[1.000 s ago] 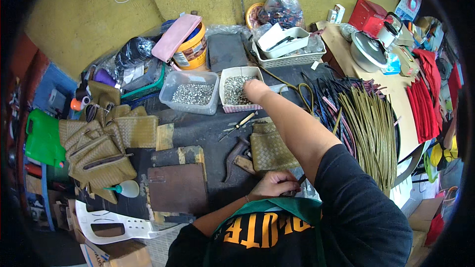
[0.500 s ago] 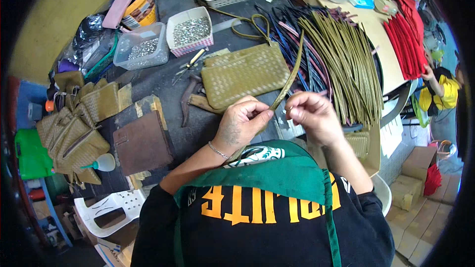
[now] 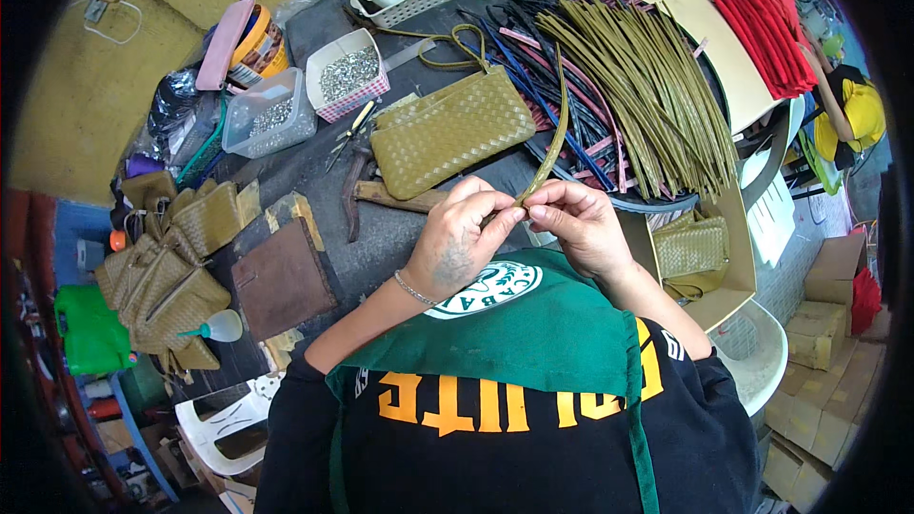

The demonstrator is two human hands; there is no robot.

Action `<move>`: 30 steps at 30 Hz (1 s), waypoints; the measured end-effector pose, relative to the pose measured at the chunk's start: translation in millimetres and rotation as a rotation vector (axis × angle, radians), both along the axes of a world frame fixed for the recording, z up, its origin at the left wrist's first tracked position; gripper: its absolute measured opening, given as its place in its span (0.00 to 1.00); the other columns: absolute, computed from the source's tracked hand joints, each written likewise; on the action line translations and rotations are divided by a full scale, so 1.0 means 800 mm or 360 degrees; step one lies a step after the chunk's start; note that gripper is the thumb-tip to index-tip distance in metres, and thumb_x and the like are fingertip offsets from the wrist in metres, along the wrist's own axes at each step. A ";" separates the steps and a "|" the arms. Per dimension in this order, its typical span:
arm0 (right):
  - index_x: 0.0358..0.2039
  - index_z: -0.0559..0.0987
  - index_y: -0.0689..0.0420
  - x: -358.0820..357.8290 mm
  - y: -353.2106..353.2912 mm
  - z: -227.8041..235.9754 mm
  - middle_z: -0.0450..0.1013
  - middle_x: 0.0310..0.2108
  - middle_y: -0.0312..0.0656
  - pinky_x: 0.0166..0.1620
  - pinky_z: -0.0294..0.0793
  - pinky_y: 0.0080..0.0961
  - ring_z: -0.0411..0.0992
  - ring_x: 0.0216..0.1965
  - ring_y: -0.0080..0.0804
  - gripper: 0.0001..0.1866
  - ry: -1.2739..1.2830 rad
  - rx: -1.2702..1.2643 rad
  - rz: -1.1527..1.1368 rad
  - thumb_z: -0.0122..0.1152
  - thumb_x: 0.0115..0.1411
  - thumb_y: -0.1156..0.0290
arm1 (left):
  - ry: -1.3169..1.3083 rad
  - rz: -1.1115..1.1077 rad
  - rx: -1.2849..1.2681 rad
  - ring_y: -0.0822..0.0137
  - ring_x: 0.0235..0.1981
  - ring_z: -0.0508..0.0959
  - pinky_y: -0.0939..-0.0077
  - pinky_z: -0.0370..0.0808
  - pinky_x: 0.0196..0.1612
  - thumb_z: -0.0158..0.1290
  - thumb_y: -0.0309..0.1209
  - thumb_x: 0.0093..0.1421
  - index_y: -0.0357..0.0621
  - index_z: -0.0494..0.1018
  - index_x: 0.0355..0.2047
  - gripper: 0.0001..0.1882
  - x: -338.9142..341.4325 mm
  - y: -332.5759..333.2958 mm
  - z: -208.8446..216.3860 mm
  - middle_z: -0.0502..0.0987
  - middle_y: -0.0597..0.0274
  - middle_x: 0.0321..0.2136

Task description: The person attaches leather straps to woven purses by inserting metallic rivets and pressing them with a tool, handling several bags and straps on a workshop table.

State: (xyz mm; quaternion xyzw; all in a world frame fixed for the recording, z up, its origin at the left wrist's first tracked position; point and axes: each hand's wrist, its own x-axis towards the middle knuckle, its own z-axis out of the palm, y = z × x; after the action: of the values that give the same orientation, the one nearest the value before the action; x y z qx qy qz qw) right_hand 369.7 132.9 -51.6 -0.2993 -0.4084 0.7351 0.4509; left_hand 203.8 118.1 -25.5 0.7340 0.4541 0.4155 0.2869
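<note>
The olive strap [image 3: 548, 166] looks like smooth leather with a soft sheen, the pouch [image 3: 453, 133] like woven leather. Metal pieces [image 3: 273, 116] glint in a translucent plastic tub [image 3: 271, 142]; the apron [image 3: 505, 347] is matt cloth, the hammer handle [image 3: 388, 194] wood.

**Narrow Lanes Left on Crowded Bench**

Forward reach from the left hand [image 3: 462, 236] was blocked by a wooden-handled hammer [image 3: 392, 195] and, just beyond it, a woven pouch [image 3: 452, 133]. Ahead of the right hand [image 3: 579, 227], passage was barred by heaped strips [image 3: 643, 86]. A lane of dark tabletop [image 3: 376, 262] was left between hammer and brown panel [image 3: 283, 278]; the gap between pouch and checked box [image 3: 357, 100] was partly filled by a yellow-handled tool [image 3: 361, 116].
</note>
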 end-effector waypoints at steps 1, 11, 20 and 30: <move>0.30 0.74 0.61 -0.001 0.000 -0.001 0.70 0.29 0.35 0.34 0.67 0.12 0.67 0.29 0.16 0.05 0.0002 0.0007 0.0003 0.54 0.50 0.78 | 0.0028 -0.0006 0.0020 0.70 0.20 0.69 0.80 0.66 0.23 0.54 0.24 0.46 0.34 0.71 0.23 0.05 -0.001 -0.001 0.001 0.68 0.60 0.20; 0.30 0.69 0.63 -0.017 -0.005 -0.009 0.69 0.30 0.42 0.37 0.69 0.16 0.68 0.32 0.22 0.08 0.0045 0.0273 -0.0217 0.54 0.47 0.84 | 0.0151 -0.0149 0.0117 0.65 0.21 0.70 0.78 0.67 0.24 0.55 0.26 0.45 0.35 0.71 0.24 0.07 -0.004 -0.004 0.010 0.68 0.58 0.20; 0.38 0.66 0.62 -0.005 -0.004 0.004 0.68 0.31 0.37 0.35 0.67 0.13 0.66 0.31 0.17 0.15 -0.0207 0.0368 -0.0009 0.54 0.48 0.83 | -0.0226 -0.0265 -0.0250 0.79 0.18 0.64 0.87 0.60 0.19 0.55 0.30 0.48 0.37 0.69 0.20 0.09 -0.010 0.004 0.002 0.66 0.66 0.19; 0.36 0.74 0.57 0.025 0.123 -0.017 0.62 0.23 0.44 0.27 0.63 0.26 0.63 0.24 0.35 0.14 -0.1810 0.1294 -0.1076 0.57 0.46 0.77 | -0.0244 -0.0684 0.0008 0.70 0.22 0.70 0.80 0.66 0.25 0.56 0.24 0.44 0.36 0.71 0.20 0.05 -0.011 -0.003 0.038 0.69 0.61 0.19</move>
State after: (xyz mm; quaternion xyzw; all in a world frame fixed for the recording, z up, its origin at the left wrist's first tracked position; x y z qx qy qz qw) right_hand 389.6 231.5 -64.9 -0.5499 -0.7012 0.0834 0.4461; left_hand 195.0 116.1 4.5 0.7810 0.2631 0.4005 0.4006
